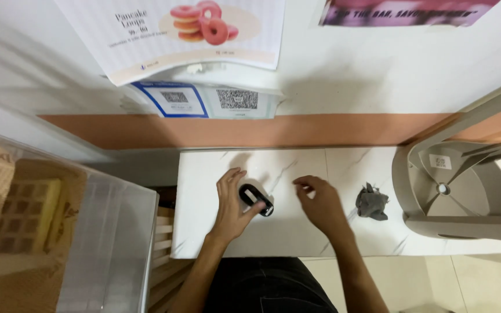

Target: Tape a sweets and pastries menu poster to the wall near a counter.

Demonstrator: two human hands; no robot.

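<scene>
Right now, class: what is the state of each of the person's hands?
Left hand: closed on a small black and white object on the white marble counter.
Right hand: holding nothing, fingers curled above the counter.

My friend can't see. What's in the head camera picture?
The left hand holds a small black device on a white marble table. The right hand hovers beside it, near a crumpled grey cloth and a beige chair.
</scene>
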